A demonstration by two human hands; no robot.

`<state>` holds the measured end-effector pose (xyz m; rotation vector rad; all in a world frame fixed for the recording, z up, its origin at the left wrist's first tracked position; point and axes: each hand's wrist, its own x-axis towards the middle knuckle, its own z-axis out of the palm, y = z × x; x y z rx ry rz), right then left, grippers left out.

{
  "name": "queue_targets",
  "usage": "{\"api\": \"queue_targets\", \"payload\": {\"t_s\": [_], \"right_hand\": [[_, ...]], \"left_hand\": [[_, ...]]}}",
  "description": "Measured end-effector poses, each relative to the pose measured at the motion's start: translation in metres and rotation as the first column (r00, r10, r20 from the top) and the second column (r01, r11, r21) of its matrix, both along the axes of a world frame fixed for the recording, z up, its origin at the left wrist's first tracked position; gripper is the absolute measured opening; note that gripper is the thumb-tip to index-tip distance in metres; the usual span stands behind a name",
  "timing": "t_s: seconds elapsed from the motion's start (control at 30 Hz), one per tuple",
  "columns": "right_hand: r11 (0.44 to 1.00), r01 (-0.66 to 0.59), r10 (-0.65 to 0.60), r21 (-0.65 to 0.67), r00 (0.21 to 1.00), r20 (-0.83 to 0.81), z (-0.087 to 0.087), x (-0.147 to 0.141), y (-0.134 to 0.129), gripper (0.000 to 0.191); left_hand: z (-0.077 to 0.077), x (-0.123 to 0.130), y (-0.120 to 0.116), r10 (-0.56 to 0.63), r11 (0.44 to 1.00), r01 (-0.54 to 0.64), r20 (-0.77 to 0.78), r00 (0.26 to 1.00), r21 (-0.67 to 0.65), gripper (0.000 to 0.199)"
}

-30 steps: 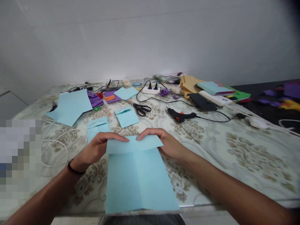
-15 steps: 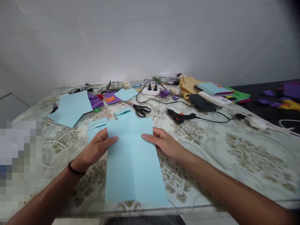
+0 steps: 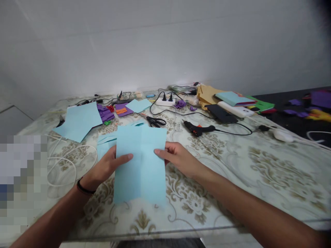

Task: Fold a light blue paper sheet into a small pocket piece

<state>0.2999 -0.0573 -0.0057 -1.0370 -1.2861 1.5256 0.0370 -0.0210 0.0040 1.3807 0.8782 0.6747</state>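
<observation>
Left hand (image 3: pixel 106 167), seen over my remote feed, pinches the left edge of a light blue sheet (image 3: pixel 141 172), thumb flat on the face and the other fingers hidden behind it; a black band (image 3: pixel 86 186) circles that wrist. Right hand (image 3: pixel 181 158) pinches the opposite edge the same way, thumb in front. I see the sheet between them, above the near part of the flowered bench (image 3: pixel 271 193), with a faint crease down its middle; whether its lower edge touches down I cannot tell. At far left I have a looped white cable (image 3: pixel 75 169), and beyond it large blue paper (image 3: pixel 81 119) beside purple strips (image 3: pixel 103 113). Just behind the left hand lies a small blue folded piece (image 3: pixel 106 146), partly covered. Farther back, orange strips (image 3: pixel 121 111) rest on purple paper (image 3: pixel 128 106), next to more blue paper (image 3: pixel 139 105). Past the sheet's top edge I get black-handled scissors (image 3: pixel 156 121), then a white power strip (image 3: pixel 165 102) with two black plugs in it and a crumpled purple bit (image 3: pixel 180 104) just beside. Rightward come a black glue gun (image 3: pixel 198 128), a flat black slab (image 3: pixel 221 113), a white device (image 3: pixel 236 109), a blue-topped paper stack (image 3: pixel 234 98) and, at far right, purple and yellow scraps (image 3: pixel 320 115) on a dark surface (image 3: pixel 281 93).
</observation>
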Motion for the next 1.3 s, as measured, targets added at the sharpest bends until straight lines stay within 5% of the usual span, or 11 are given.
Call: {"api": "queue_targets", "payload": {"t_s": [0.23,0.43,0.6,0.73,0.97,1.13,1.3], "right_hand": [[0.988,-0.150,0.149,0.043,0.989,0.024,-0.004,0.002,0.001,0.040],[0.991,-0.079,0.071,0.108,0.995,0.075,-0.009,0.004,0.002,0.037],[0.977,-0.102,0.067,0.187,0.980,0.188,-0.007,0.007,0.003,0.038],[0.958,-0.147,0.125,0.248,0.987,0.103,-0.005,0.008,0.005,0.030],[0.925,-0.130,0.052,0.356,0.974,0.220,-0.005,0.012,0.008,0.032],[0.906,-0.191,0.041,0.378,0.928,0.370,-0.005,0.011,0.007,0.049],[0.839,-0.410,0.195,0.358,0.841,0.505,-0.003,0.017,0.007,0.049]], "left_hand": [[0.000,0.000,0.003,0.003,0.999,-0.002,-0.024,1.000,0.051,0.033],[0.002,0.002,0.003,-0.086,0.988,0.099,-0.116,0.990,0.117,0.034],[0.004,-0.002,0.008,-0.122,0.910,0.167,-0.141,0.982,0.380,0.028],[0.007,-0.006,0.011,-0.209,0.882,0.230,-0.095,0.973,0.412,0.026],[0.007,-0.003,0.013,-0.105,0.897,0.111,-0.038,0.994,0.427,0.016],[0.004,-0.006,0.023,-0.154,0.820,0.241,-0.205,0.966,0.519,0.029],[-0.005,-0.014,0.035,-0.219,0.737,0.376,-0.328,0.919,0.561,0.050]]}}
